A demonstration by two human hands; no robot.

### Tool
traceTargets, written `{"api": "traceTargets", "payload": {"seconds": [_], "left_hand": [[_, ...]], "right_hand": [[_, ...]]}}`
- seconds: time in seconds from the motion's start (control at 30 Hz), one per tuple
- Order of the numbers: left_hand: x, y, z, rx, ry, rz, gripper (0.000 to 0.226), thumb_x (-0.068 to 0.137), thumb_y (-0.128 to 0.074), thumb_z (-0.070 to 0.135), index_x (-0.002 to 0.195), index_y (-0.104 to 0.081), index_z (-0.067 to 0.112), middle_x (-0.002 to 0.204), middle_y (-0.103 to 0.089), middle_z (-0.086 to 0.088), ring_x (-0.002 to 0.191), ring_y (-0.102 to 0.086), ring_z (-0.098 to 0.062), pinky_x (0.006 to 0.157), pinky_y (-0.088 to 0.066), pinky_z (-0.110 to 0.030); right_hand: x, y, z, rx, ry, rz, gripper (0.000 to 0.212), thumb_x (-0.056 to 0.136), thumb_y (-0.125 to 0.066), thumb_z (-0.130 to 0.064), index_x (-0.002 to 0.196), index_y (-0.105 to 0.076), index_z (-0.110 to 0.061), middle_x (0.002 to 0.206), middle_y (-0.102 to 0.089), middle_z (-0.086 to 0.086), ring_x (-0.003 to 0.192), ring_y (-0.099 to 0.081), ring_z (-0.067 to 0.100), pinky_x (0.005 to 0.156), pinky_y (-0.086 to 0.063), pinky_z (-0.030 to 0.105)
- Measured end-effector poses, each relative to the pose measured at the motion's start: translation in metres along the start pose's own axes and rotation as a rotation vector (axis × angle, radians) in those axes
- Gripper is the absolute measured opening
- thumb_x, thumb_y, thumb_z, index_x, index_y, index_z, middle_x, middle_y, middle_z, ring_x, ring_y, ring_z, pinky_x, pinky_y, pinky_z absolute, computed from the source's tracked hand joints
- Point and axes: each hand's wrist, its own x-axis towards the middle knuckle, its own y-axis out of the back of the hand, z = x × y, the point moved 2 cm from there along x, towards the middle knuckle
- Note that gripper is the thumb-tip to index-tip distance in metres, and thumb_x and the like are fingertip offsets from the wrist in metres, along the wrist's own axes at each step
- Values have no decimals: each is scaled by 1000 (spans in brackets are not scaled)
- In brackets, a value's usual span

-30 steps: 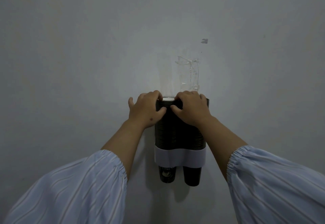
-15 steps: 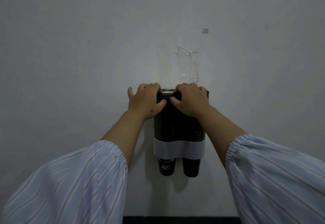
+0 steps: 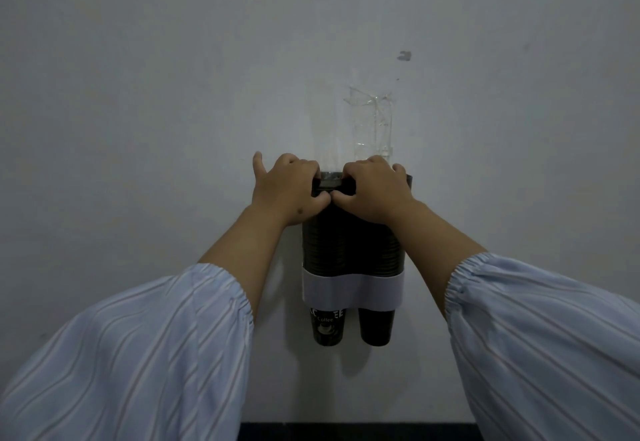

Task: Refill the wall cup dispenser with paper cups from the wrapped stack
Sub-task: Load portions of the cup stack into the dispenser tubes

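Two stacks of black paper cups [image 3: 349, 250] stand side by side in a wall dispenser, held by its white band [image 3: 353, 291]. Two cup bottoms poke out below; the left one [image 3: 327, 326] reads "Coffee". Clear plastic wrap [image 3: 374, 125] rises above the stacks against the wall. My left hand [image 3: 287, 187] and my right hand [image 3: 374, 191] are both curled over the top rim of the left stack, thumbs touching in front. The rim under my fingers is mostly hidden.
The dispenser hangs on a plain grey wall [image 3: 173, 94]. A small mark [image 3: 404, 56] sits on the wall above the wrap. A dark skirting strip [image 3: 360, 432] runs along the bottom edge. My striped sleeves fill the lower corners.
Both hands have stayed on the top of the left stack, with the thumbs now closer together. The view has tilted, so the dispenser sits a little higher in the picture and the dark strip shows below.
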Motion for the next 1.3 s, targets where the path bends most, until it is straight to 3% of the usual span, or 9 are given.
{"api": "traceTargets", "payload": {"seconds": [0.4,0.7,0.8,1.0,1.17,1.3], "left_hand": [[7,2,-3,-23,23,-21,29,82,-52,45,91,-61,19,98,-62,-1,107,-51,-20,109,-6,-63],[4,1,-2,-45,36,-42,23,84,-49,43,83,-52,21,89,-56,3,104,-51,-21,109,-5,-63],[-3,-4,-1,-109,60,-22,24,86,-48,41,90,-53,18,92,-54,5,105,-51,-21,110,-7,-61],[-26,-24,-5,-317,70,84,46,85,-55,33,127,-43,20,133,-42,2,124,-41,-20,109,-21,-58],[-53,-36,-9,-373,115,144,65,77,-50,38,138,-35,21,140,-36,-2,128,-38,-23,105,-30,-51],[-81,-45,-8,-409,164,96,60,81,-57,33,137,-37,21,137,-39,-3,127,-38,-23,103,-32,-45]], "right_hand": [[1,2,-1,-13,21,-30,38,85,-50,-49,101,-58,-15,111,-61,4,117,-44,25,103,-30,52],[3,3,-1,-18,27,-66,31,85,-49,-48,92,-54,-18,111,-61,3,116,-44,25,105,-27,54],[3,2,0,-27,29,-79,30,86,-49,-47,93,-53,-18,112,-61,3,116,-44,25,105,-26,55],[-9,-9,-1,-111,57,-26,48,87,-47,-44,125,-46,-15,134,-48,5,132,-31,28,110,-9,63],[-32,-24,-4,-92,68,93,68,81,-55,-38,142,-29,-20,152,-22,5,142,-11,31,108,-1,68],[-56,-35,-10,-21,35,203,74,75,-60,-31,142,-32,-20,152,-25,11,141,-16,36,107,-2,69]]}}
